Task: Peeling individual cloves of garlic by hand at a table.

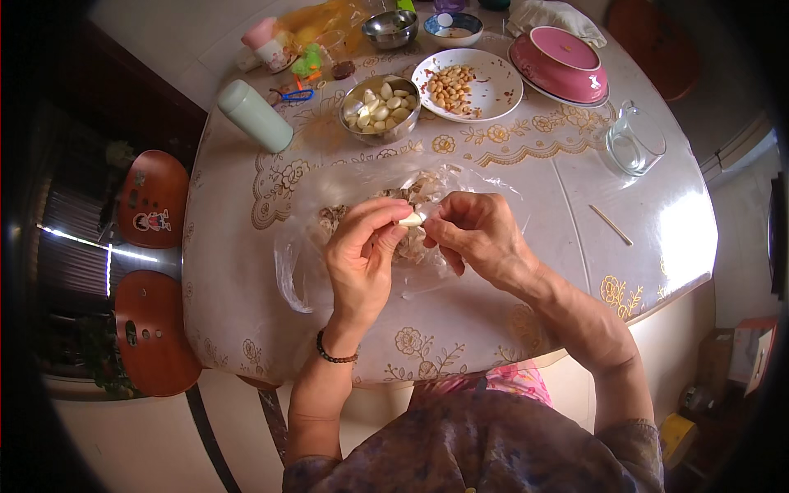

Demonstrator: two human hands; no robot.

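A pale garlic clove point(409, 220) is held up between the thumb and fingertips of my left hand point(360, 262), which wears a dark bead bracelet point(336, 358). My right hand point(484, 237) pinches at the clove's right end; whether loose skin is between those fingertips is hard to tell. Both hands are above a clear plastic bag point(291, 274) spread on the table. Dry garlic skins point(431, 183) lie heaped on the bag, partly hidden by my hands. Beyond it, a steel bowl point(385, 137) contains several peeled cloves point(381, 111).
Past the bag are a white plate point(502, 101) of peanuts point(453, 86), a pink bowl point(558, 68) upside down, and a blue-patterned bowl point(456, 40). A pale green flask point(256, 117) stands left, near blue-handled scissors point(297, 95). To the right are a glass pitcher point(635, 145) and thin stick point(611, 225).
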